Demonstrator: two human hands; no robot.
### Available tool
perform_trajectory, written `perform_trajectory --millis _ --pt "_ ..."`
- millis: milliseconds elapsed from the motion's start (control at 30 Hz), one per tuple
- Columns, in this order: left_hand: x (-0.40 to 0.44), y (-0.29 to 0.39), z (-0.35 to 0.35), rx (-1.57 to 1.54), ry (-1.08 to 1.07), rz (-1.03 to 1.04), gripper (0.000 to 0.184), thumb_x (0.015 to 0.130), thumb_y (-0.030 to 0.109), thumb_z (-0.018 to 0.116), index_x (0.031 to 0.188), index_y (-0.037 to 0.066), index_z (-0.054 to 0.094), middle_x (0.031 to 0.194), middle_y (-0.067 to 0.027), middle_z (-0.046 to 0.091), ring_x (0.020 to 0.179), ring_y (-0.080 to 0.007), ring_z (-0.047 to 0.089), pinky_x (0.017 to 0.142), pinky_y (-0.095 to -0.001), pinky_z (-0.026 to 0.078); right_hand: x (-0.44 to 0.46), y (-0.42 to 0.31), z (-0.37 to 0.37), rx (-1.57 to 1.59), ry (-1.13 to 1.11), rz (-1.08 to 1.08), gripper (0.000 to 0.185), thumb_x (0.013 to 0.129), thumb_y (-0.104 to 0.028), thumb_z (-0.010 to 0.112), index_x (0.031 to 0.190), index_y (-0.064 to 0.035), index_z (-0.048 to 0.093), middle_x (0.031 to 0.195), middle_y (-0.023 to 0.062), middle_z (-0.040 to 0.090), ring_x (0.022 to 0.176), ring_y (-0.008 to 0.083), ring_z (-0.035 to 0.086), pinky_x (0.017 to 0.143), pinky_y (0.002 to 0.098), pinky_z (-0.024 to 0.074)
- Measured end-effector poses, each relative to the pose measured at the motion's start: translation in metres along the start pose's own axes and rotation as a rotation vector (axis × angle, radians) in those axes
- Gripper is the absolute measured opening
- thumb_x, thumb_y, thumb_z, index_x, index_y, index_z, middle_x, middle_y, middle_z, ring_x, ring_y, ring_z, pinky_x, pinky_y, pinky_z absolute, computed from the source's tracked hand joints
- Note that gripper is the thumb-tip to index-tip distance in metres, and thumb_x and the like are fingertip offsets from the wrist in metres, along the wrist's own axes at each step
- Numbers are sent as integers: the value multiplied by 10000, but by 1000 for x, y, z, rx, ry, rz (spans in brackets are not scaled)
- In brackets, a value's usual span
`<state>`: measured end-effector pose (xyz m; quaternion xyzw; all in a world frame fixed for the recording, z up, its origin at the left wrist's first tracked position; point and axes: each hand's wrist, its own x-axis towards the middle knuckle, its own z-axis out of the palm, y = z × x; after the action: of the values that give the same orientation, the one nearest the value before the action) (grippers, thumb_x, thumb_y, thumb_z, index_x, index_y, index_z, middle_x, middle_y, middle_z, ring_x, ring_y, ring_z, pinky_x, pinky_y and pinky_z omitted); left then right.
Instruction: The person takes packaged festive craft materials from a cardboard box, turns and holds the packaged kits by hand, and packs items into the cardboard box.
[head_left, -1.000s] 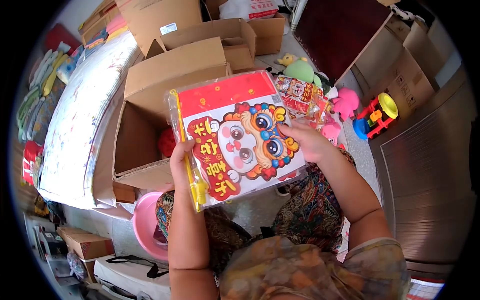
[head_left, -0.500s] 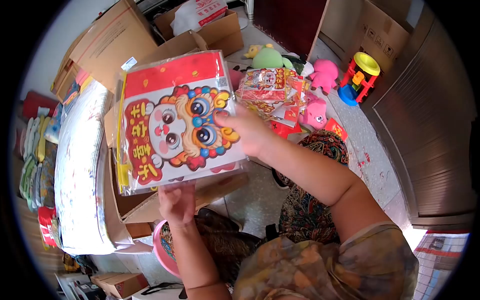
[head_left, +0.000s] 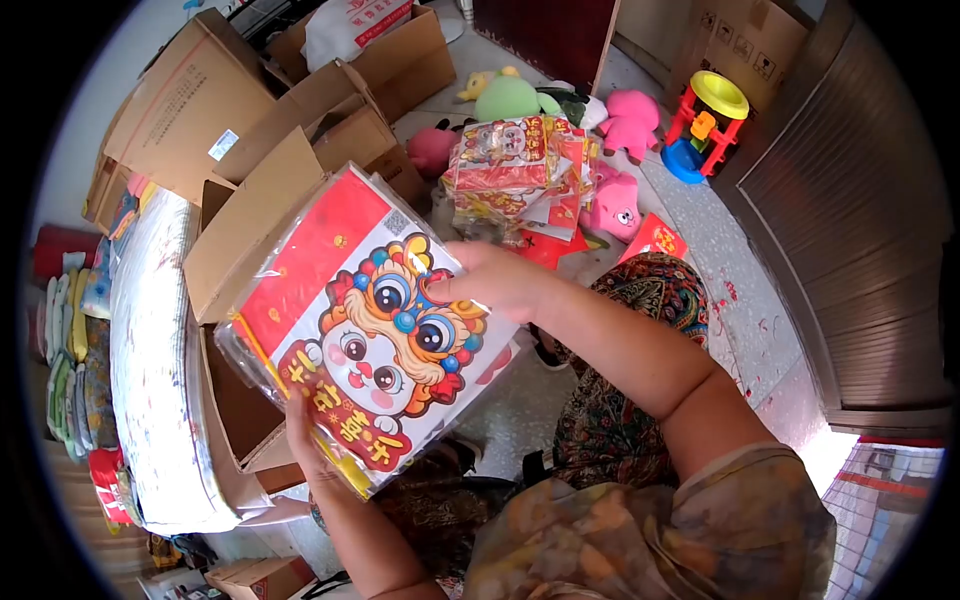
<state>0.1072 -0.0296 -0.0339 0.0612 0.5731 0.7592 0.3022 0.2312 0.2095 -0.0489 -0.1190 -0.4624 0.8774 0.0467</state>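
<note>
A flat plastic-wrapped pack [head_left: 400,335] with a red band, a cartoon face and yellow characters is tilted in front of me, over an opened cardboard box [head_left: 235,395]. My right hand [head_left: 490,280] grips its upper right edge, thumb on the printed front. At the lower left edge, near the yellow strip, my left hand [head_left: 308,440] holds the pack, its fingers partly hidden. Beyond the pack, a pile of similar red packets [head_left: 510,170] lies on the floor.
Pink [head_left: 630,122] and green [head_left: 508,98] plush toys lie behind the pile, beside a red, yellow and blue toy [head_left: 705,125]. More cardboard boxes [head_left: 190,110] stand at the back left. A bed [head_left: 155,350] is at left, a brown ribbed panel [head_left: 845,220] at right.
The pack has turned and come lower. My left hand has moved from beneath it to its lower left edge, while my right hand keeps its hold. The view has shifted right.
</note>
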Motion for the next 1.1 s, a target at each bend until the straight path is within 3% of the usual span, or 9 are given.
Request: perform_trajectory --millis 33,167,267,433,500,567,667,933,1100 --pt "1 -2 1 -131 -44 -60 475 769 204 554 1155 -19 390 987 -141 552 834 -215 579 704 -317 499 1 3 -4 90 -30 -21 389 750 -22 575 1121 18 463 1029 108 563 905 153 552 786 298 450" --pt "3 -2 17 -95 -54 -73 448 699 -2 494 1132 -50 392 992 -170 542 839 -245 580 728 -359 503 5 2 -16 23 -14 -23 385 748 -29 579 1113 22 466 1022 103 567 897 152 556 787 291 450" --pt "12 -5 20 -61 -71 -80 440 707 0 491 1132 -54 390 995 -171 541 836 -245 581 707 -353 508 9 -2 -24 -9 -24 -14 376 751 -50 589 1101 23 472 1018 102 569 891 149 558 787 286 450" --pt "22 -4 18 -12 -54 -69 386 713 -8 480 1087 -83 425 967 -175 556 795 -236 593 707 -336 505 33 -10 -73 -193 90 69 401 841 -324 470 1079 -2 492 1023 84 564 878 154 556 754 248 444" --pt "27 -6 14 1 -58 -94 385 714 -11 475 1088 -83 424 969 -173 555 800 -235 592 707 -335 505 58 19 -136 211 303 -65 344 826 -286 479 1043 -19 488 1032 141 555 884 236 571 721 318 480" --pt "28 -7 17 27 -42 -81 383 715 -21 455 1090 -88 420 974 -172 553 816 -231 587 718 -336 500 66 40 -177 449 836 -112 269 824 -228 462 993 -20 484 1002 131 564 873 238 576 705 344 489" --pt "27 -5 20 19 -44 -99 388 714 -20 449 1094 -91 416 980 -176 550 832 -230 582 729 -336 496 60 64 -225 275 1216 11 213 804 -164 473 978 -41 486 931 93 549 847 230 553 704 326 481" --pt "30 -5 17 49 24 -111 456 711 17 471 1147 -74 371 1031 -183 527 874 -236 574 758 -338 491 98 76 -304 405 1191 -153 234 800 -125 509 1026 -71 485 953 92 505 802 214 484 770 359 434" --pt "30 -5 21 -5 69 -119 473 705 8 486 1154 -70 360 1027 -186 526 862 -248 579 730 -348 506 105 75 -326 561 1137 -151 145 799 -111 530 940 -84 512 722 43 515 573 138 482 449 250 356"
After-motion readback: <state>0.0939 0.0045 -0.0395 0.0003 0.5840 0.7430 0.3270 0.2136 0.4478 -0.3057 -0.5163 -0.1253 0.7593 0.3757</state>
